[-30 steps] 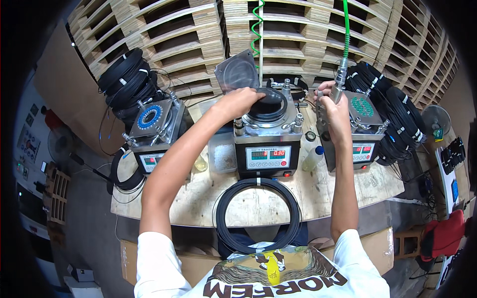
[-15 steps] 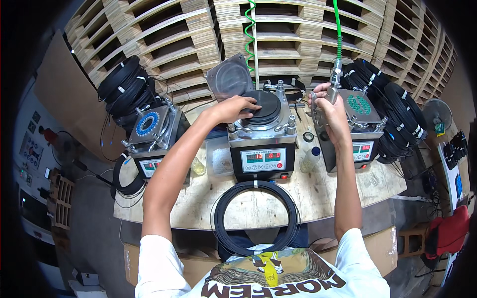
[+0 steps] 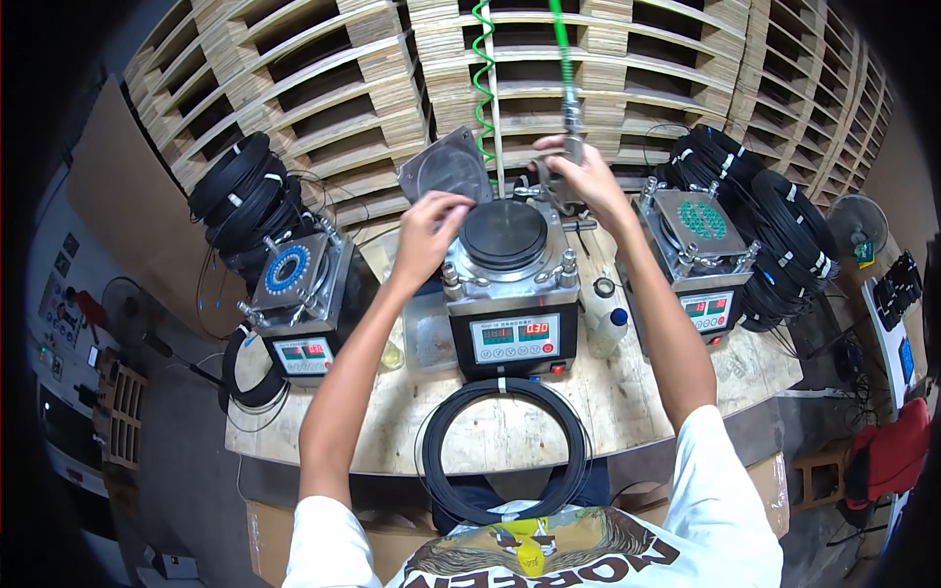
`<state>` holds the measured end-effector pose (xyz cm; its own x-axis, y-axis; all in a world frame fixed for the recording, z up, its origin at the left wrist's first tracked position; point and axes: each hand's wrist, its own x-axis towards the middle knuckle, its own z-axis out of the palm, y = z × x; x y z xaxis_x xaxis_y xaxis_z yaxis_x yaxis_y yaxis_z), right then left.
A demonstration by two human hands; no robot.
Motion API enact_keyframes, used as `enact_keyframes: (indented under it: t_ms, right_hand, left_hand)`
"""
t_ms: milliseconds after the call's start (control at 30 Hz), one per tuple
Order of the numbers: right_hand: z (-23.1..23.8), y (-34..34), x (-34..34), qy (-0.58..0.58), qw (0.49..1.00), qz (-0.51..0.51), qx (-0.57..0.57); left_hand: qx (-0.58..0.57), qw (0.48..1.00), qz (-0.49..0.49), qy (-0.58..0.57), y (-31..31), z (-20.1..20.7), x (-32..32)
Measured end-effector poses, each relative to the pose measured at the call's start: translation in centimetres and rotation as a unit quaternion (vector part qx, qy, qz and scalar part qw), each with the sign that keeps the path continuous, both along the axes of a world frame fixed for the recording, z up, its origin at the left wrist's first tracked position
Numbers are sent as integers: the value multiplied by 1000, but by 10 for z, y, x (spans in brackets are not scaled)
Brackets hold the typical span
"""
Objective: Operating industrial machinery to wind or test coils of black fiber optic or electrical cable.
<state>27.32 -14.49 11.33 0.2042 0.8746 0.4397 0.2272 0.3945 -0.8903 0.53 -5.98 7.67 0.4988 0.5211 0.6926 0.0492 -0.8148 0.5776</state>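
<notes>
My right hand [image 3: 580, 176] is closed round a metal air blow gun [image 3: 573, 147], hung from a green hose [image 3: 563, 49]. It hovers over the back right corner of the middle polishing machine [image 3: 510, 338]. A round black pad [image 3: 504, 233] lies on that machine's top. Left of the pad, my left hand [image 3: 431, 233] is raised with its fingers curled together; whatever they may hold is hidden. Just behind those fingers a square metal plate with a round grey face [image 3: 446, 169] stands tilted; I cannot tell whether they touch it.
Similar machines stand left [image 3: 299, 294] with a blue ring fixture and right [image 3: 701, 250] with green-dotted plate. A black cable coil [image 3: 441, 421] lies at the table's front edge. Bottles [image 3: 608, 331] and a clear tub [image 3: 431, 333] flank the middle machine. Wooden pallets [image 3: 323, 69] rise behind.
My left hand has come off the black pad, moving left toward the tilted plate. My right hand has brought the blow gun left, from beside the right machine to the middle one.
</notes>
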Motion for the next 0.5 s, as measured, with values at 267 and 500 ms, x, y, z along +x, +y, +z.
enact_keyframes:
  t_ms: [267, 500]
  right_hand:
    - [-12, 174, 71, -200, 975, -95, -22]
    - [-39, 240, 91, -177, 971, -143, -73]
  left_hand:
    - [-144, 977, 108, -113, 36, -46, -15]
    - [-194, 978, 73, 1, 57, -75, -11]
